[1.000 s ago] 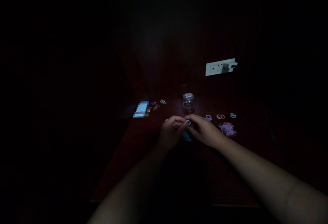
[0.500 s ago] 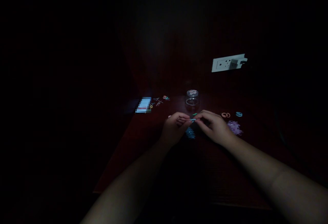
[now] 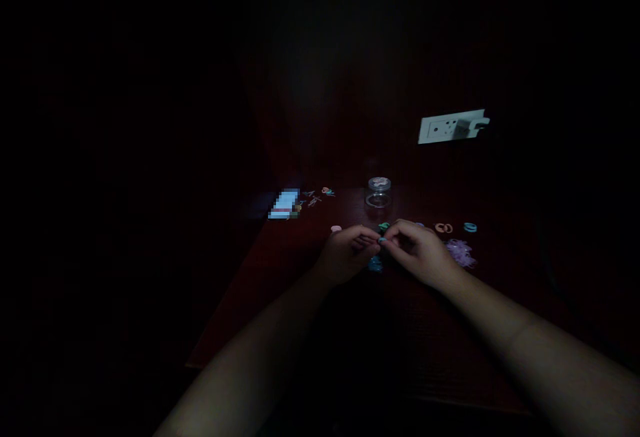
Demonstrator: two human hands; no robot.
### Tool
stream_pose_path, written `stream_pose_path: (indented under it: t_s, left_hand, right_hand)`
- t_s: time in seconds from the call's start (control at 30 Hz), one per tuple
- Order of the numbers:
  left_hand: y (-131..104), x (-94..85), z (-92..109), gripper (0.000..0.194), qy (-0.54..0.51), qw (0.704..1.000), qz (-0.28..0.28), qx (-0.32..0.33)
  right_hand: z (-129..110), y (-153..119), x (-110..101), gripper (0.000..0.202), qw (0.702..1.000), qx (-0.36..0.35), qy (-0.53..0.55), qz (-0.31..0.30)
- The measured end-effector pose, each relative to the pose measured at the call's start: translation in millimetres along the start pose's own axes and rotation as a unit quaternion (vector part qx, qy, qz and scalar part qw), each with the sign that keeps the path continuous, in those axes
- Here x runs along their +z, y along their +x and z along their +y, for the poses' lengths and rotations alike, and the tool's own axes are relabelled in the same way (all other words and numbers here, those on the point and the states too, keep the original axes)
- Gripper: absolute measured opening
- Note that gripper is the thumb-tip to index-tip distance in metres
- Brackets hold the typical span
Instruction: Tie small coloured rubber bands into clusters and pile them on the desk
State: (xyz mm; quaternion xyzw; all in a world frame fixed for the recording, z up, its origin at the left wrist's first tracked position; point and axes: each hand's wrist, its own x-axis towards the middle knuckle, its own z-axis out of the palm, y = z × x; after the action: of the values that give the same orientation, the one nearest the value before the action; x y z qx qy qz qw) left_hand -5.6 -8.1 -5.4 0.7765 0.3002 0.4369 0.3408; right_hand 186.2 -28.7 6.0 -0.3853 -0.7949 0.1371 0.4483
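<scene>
Blue band [image 3: 381, 240], tiny and right at the centre of the action, caught between two sets of fingertips just above the table [image 3: 270, 277]. Left hand [image 3: 347, 254] closed in a light pinch on one side of it, right hand [image 3: 420, 254] pinching from the other, thumb and forefinger together. Exact twist or shape of the band: too small and dark to tell.

Directly below, a blue pile [image 3: 375, 264], partly screened by the left fingers. Just beyond the fingertips, green bands [image 3: 384, 226] on the tabletop. Off to the right, a tidy showing: orange bands [image 3: 443, 228], then light-blue bands [image 3: 470, 227], with a purple pile [image 3: 461, 253] nearer, beside the right wrist. Something purplish peeping out behind the right knuckles, mostly hidden. Over by the left hand, a pale pink piece [image 3: 336, 228], too dim to name.

Progress, judging by the layout: partway along. Several colours already set apart in little groups; the blue band not yet down, and two loose heaps lying untouched by either hand.

Farther back, a clear jar [image 3: 379, 200] standing upright, lid [image 3: 380, 182] on top, well clear of the hands. At far left, a phone [image 3: 285, 204] with a glowing screen, small sticks [image 3: 314, 202] scattered beside it, more coloured bands [image 3: 327, 191] just behind. Up on the wall, a socket [image 3: 443, 129] with a plug [image 3: 479, 124] in its right end.
</scene>
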Motion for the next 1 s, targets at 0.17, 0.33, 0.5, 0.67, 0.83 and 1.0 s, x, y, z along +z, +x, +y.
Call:
stream_pose_path:
  t_s: [0.17,0.33,0.5,0.67,0.83,1.0]
  left_hand:
    - [-0.5,-0.8,0.9,0.015,0.009,1.0,0.0,-0.004]
    - [-1.7,-1.4,0.8,0.019,-0.027,0.999,-0.03,-0.007]
    - [-2.6,-1.6,-0.1,0.019,-0.025,0.999,-0.024,-0.002]
    - [-3.5,-2.4,3.3,0.02,-0.018,1.0,-0.024,0.003]
    - [-3.8,-4.0,5.4,0.021,0.002,1.0,-0.026,0.002]
    - [-3.5,-4.3,2.4,0.019,0.011,1.0,-0.018,0.006]
  right_hand:
    - [1.0,-1.2,1.1,0.013,1.0,0.014,0.017,-0.005]
    - [2.6,-3.0,2.4,0.012,0.999,0.031,0.036,-0.017]
    - [2.0,-4.7,3.8,0.012,0.998,0.036,0.05,-0.027]
    - [1.0,-4.4,4.0,0.011,0.997,0.035,0.062,-0.028]
    - [0.1,-5.3,1.5,0.009,0.995,0.037,0.087,-0.042]
    - [-1.5,-6.4,0.1,0.003,0.995,0.008,0.083,-0.054]
